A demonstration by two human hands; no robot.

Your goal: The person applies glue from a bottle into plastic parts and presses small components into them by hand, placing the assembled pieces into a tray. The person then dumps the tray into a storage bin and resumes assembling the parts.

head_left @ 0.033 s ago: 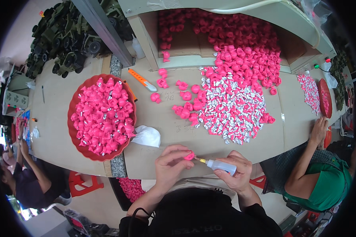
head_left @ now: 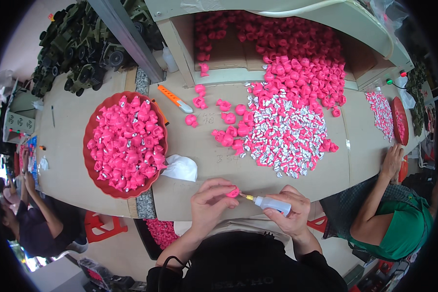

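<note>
At the table's near edge, my left hand (head_left: 210, 204) pinches a small pink plastic piece (head_left: 233, 191) between its fingers. My right hand (head_left: 292, 212) is closed round a translucent squeeze bottle (head_left: 273, 206) lying nearly level. The bottle's yellow-based needle tip (head_left: 248, 197) points left and meets, or almost meets, the pink piece; I cannot tell which. Ahead of my hands spreads a heap of small pink-and-white parts (head_left: 287, 136). Larger pink figure parts (head_left: 297, 73) are piled behind it and run back into a shelf opening.
A red scalloped bowl (head_left: 89, 160) full of pink figures stands left, beside a crumpled white cloth (head_left: 181, 168). An orange utility knife (head_left: 175, 99) lies beyond. A metal post (head_left: 126, 39) rises near green toy vehicles (head_left: 82, 53). People sit at both sides; one wears green (head_left: 394, 228).
</note>
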